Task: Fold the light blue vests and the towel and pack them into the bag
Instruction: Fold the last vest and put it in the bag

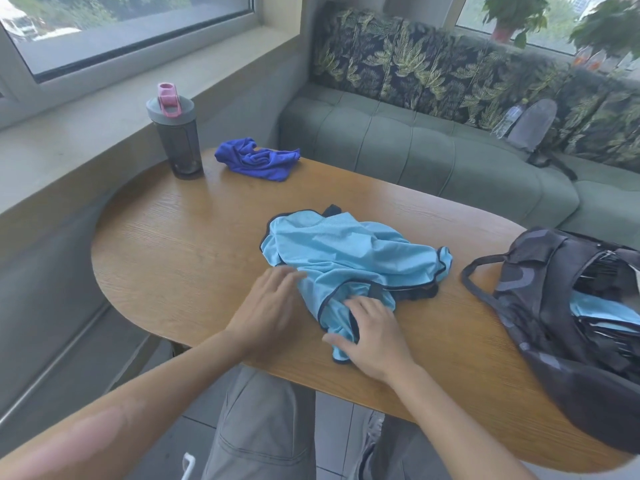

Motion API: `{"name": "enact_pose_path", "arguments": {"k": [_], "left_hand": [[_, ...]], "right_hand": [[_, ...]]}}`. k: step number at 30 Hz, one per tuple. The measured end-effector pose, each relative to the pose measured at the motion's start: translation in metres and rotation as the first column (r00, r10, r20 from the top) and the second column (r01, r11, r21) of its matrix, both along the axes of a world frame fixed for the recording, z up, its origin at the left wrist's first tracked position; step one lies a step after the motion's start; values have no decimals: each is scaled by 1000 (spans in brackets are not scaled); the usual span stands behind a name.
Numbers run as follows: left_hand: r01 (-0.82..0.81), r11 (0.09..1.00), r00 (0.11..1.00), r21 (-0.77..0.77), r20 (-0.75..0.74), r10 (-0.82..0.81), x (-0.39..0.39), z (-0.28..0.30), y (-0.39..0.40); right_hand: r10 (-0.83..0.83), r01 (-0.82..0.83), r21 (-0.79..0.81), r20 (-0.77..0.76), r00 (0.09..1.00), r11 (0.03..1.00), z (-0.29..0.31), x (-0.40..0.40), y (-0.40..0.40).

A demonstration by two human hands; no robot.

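Observation:
A crumpled light blue vest (349, 251) with dark trim lies in the middle of the wooden table (173, 258). My left hand (270, 306) is blurred, its fingers straight, with the fingertips at the vest's left edge. My right hand (370, 327) rests flat on the vest's near strap. A dark blue towel (256, 159) lies bunched at the table's far edge. At the right stands a dark open bag (568, 327), and another light blue vest (602, 311) shows inside it.
A grey shaker bottle (176, 133) with a pink cap stands at the far left of the table, beside the window sill. A green bench (433, 157) with leaf-print cushions runs behind the table, with a clear bottle and a grey pouch on it. My knees are under the table's near edge.

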State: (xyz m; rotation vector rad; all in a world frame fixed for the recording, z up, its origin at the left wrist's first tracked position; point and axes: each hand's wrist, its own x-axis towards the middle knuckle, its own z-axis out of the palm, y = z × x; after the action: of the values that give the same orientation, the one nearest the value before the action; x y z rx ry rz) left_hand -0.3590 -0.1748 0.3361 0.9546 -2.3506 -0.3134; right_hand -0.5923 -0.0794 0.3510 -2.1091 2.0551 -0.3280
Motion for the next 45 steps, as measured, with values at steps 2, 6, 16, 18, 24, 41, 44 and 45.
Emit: {"name": "enact_pose_path", "arguments": {"k": [2,6,16,18,24,41,44,45], "left_hand": [[-119,992,989,31,97,115,-1,3,-16],[-166,981,946,103,297,129,-5,6,-38],[-56,930,996,362,-41,76,-38,93,-49],[-44,934,987,353,-130,96,-49,121,-61],[-49,918,992,392,-88,91,-79,143,-97],[-575,705,818,416,302,489,8,23,36],[-635,622,773,459,377,511,2,23,41],[-636,596,771,490,393,500,-1,26,42]], "right_hand": [[-14,13,-8,-88,996,1000,-9,8,1],[-70,66,-68,-58,996,996,-14,16,-4],[-379,196,335,882,279,922,77,-17,-4],[-376,90,373,927,16,924,99,-26,-4],[-492,269,522,853,-175,809,93,-71,-11],[-487,570,-97,415,768,816,57,-65,0],[-623,615,171,411,665,770,42,-65,-22],[-647,625,215,432,628,750,42,-62,-29]]}}
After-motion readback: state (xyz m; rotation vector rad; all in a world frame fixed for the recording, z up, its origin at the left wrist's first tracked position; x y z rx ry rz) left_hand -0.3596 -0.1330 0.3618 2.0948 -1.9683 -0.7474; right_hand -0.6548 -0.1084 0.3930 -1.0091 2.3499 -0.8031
